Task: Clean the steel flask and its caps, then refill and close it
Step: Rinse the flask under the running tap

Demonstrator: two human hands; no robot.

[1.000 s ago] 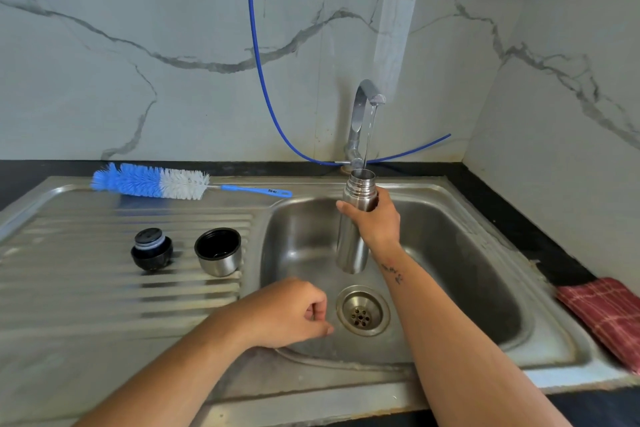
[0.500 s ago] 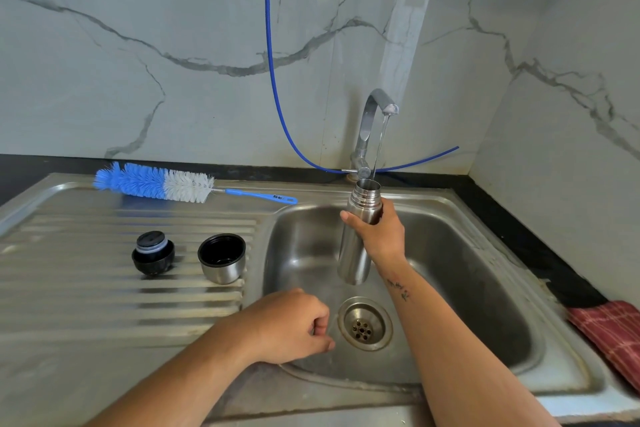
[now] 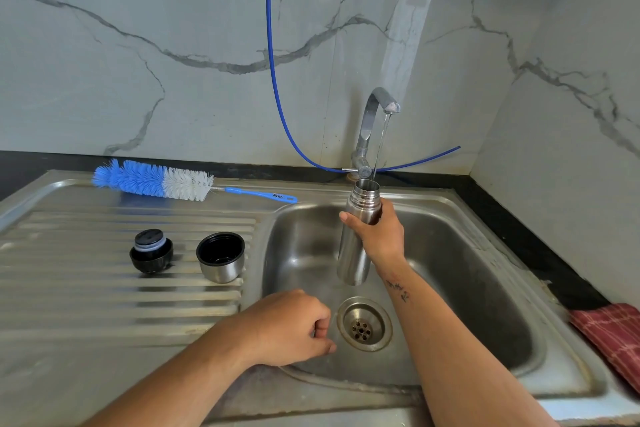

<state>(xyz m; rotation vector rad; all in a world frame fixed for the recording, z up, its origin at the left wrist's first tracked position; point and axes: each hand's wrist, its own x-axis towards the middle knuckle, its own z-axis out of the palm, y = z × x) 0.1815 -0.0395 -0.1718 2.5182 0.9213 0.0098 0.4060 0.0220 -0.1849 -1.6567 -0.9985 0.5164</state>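
Steel flask (image 3: 353, 253) stands upright at frame centre over the sink (image 3: 485, 288), gripped by the right hand (image 3: 379, 236) under the tap's (image 3: 375, 114) stream, while the left hand (image 3: 291, 329) hangs loosely curled, holding nothing.

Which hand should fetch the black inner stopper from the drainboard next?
Left. The left hand holds nothing and sits nearest the black stopper on the drainboard, while the right hand grips the flask under the tap.
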